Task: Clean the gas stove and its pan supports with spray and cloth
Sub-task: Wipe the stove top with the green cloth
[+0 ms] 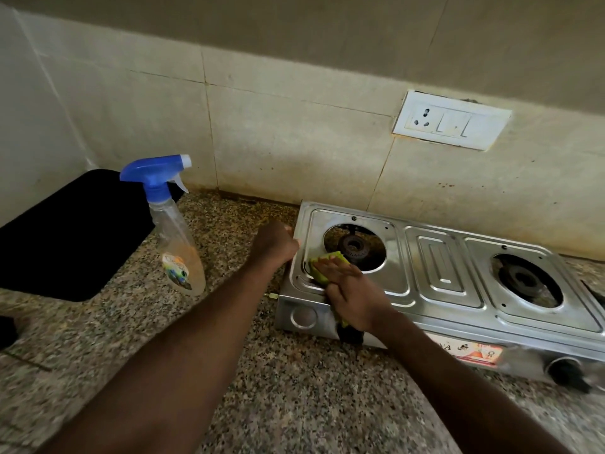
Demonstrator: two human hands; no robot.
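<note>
A steel two-burner gas stove stands on the speckled granite counter. Its left burner and right burner sit bare in their round openings. My left hand curls round the stove's left edge. My right hand lies flat with straight fingers on a green cloth, pressing it onto the steel top just in front of the left burner. Part of the cloth hangs down over the stove's front under my wrist. A clear spray bottle with a blue trigger head stands upright left of the stove.
A black flat tray-like slab lies at the far left against the tiled wall. A white socket and switch plate is on the wall above the stove. A black knob sticks out of the stove's front right.
</note>
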